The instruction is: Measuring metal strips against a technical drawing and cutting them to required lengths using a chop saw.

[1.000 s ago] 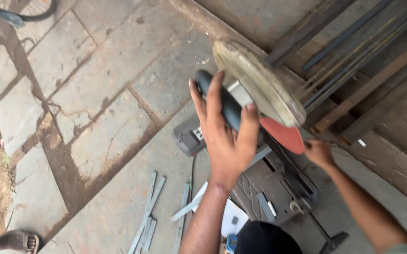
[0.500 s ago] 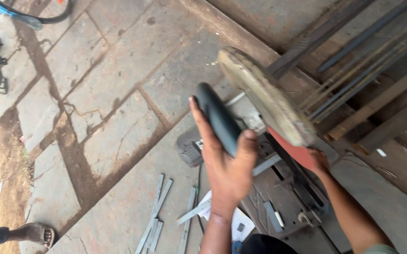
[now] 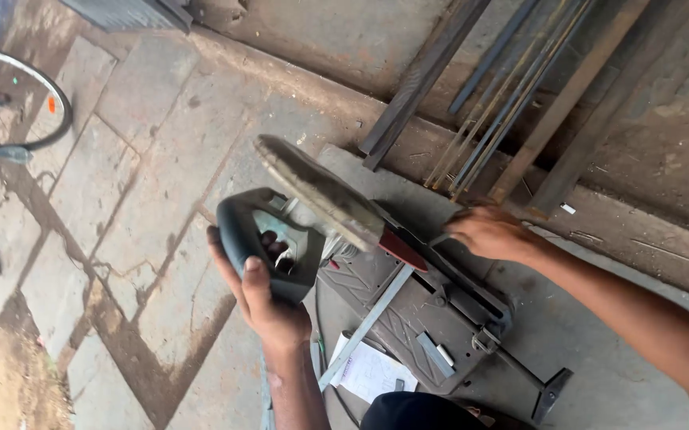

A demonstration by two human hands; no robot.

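A metal chop saw (image 3: pixel 408 310) sits on the stone floor, its dusty disc guard (image 3: pixel 317 191) raised and tilted. My left hand (image 3: pixel 261 299) is wrapped around the saw's dark handle (image 3: pixel 257 239). My right hand (image 3: pixel 488 232) rests at the far side of the saw's base, on a thin metal strip by the vise (image 3: pixel 472 295). Another flat metal strip (image 3: pixel 368 322) lies slanted across the base.
Long steel bars and angle irons (image 3: pixel 520 95) lean along the wall at the back right. A bicycle wheel (image 3: pixel 10 99) stands at the far left. A white paper (image 3: pixel 368 370) lies under the saw's near edge, beside the vise crank (image 3: pixel 548 390).
The view has swung right and down. My left hand has lowered the saw handle toward me; my right hand has stayed at the base by the vise.
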